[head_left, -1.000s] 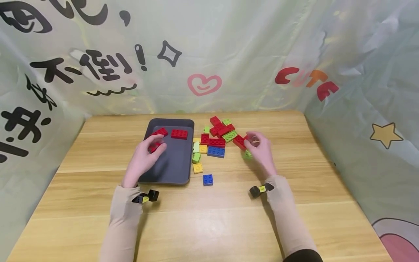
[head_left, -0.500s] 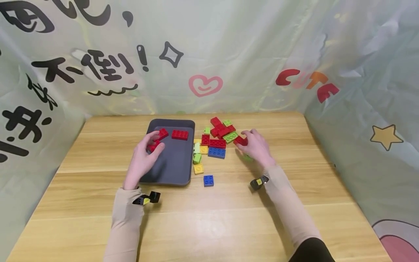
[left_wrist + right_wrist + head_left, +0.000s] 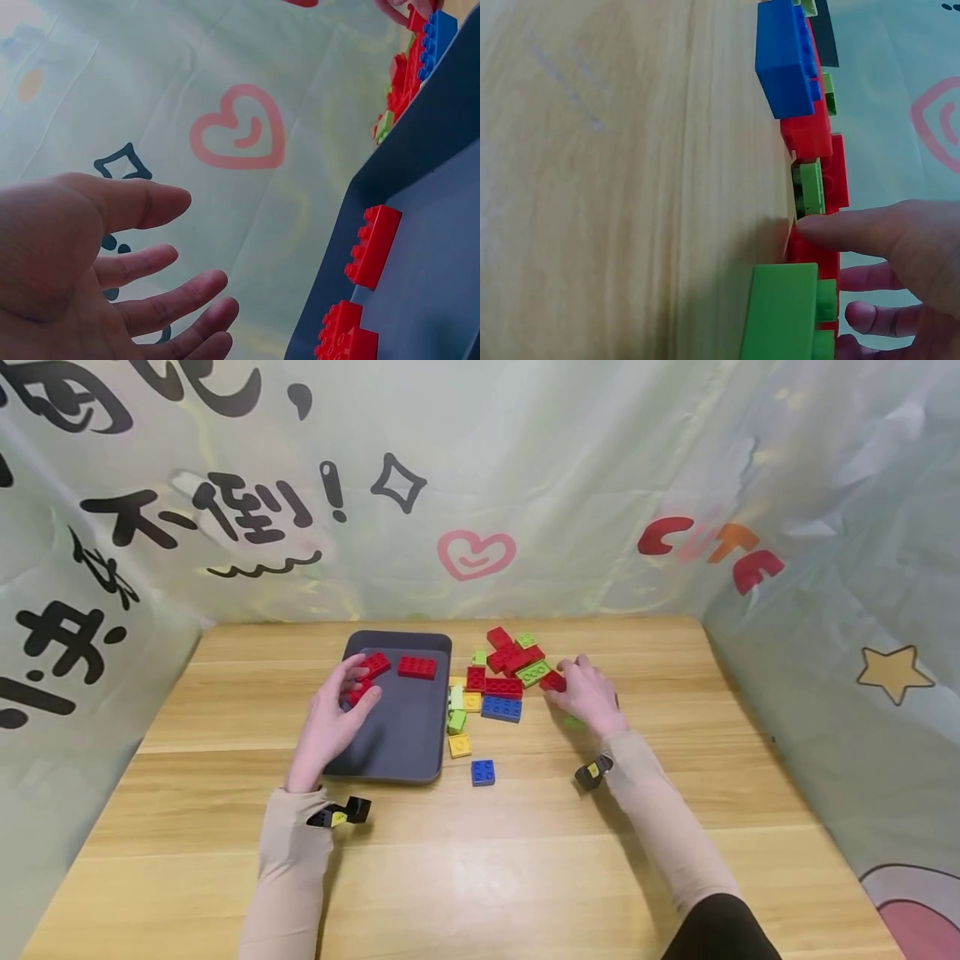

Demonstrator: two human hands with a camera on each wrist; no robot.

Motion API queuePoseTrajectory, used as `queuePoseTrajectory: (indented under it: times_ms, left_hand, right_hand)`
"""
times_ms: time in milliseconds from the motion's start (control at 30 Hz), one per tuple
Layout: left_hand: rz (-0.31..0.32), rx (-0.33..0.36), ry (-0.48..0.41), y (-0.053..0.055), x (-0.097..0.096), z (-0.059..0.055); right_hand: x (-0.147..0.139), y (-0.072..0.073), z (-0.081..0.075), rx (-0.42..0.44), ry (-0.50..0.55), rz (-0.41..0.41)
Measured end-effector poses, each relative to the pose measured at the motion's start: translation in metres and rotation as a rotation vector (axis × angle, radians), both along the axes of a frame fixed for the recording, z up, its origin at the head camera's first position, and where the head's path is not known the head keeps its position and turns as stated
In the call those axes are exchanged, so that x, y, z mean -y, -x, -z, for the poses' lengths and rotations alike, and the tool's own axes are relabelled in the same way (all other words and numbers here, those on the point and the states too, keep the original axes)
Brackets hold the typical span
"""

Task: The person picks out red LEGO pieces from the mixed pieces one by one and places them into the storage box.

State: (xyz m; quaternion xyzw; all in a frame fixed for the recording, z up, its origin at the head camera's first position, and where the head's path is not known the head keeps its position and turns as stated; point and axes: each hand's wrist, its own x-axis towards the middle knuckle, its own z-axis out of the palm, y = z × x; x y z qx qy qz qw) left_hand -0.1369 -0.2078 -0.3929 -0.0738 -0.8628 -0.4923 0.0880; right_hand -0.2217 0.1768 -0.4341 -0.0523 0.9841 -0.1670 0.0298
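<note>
Though two hands [image 3: 324,725] [image 3: 588,697], one grip: left loose at one tray [image 3: 393,739] (three bricks [image 3: 417,667] inside), right around one red brick [image 3: 552,682].

The head view looks down; close wrist views share bricks [image 3: 513,660].

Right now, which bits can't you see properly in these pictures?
Head view: the right hand covers part of the red brick it holds, and most of the green brick beside it.
Head view: the left hand partly hides the frontmost red brick in the tray.
Left wrist view: the top edge cuts off most of the right hand.
Right wrist view: the bottom edge cuts off the green brick.
</note>
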Motion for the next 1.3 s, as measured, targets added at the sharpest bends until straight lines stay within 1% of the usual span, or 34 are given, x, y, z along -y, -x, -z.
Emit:
queuePoseTrajectory:
  times_ms: [133,333,767,1067,1300]
  left_hand:
    - [0.002,0.001,-0.009,0.0007,-0.0001,0.0017]
    - [0.008,-0.008,-0.009,0.0015,-0.0006,0.0014]
    - [0.024,0.018,-0.032,0.0006,-0.0015,0.0006]
    - [0.022,0.034,-0.030,0.0014,-0.0012,0.0018]
    - [0.022,0.059,-0.039,0.0008,-0.0004,0.0013]
  right_hand:
    - [-0.0004,0.0019,0.0020,-0.003,-0.010,0.003]
    - [-0.0011,0.0034,0.0030,0.002,-0.019,-0.007]
    - [-0.0006,0.0036,0.0041,-0.007,-0.009,-0.002]
    - [-0.0012,-0.0001,0.0072,-0.077,0.037,0.004]
    - [-0.0019,-0.0044,0.0070,-0.121,0.104,0.027]
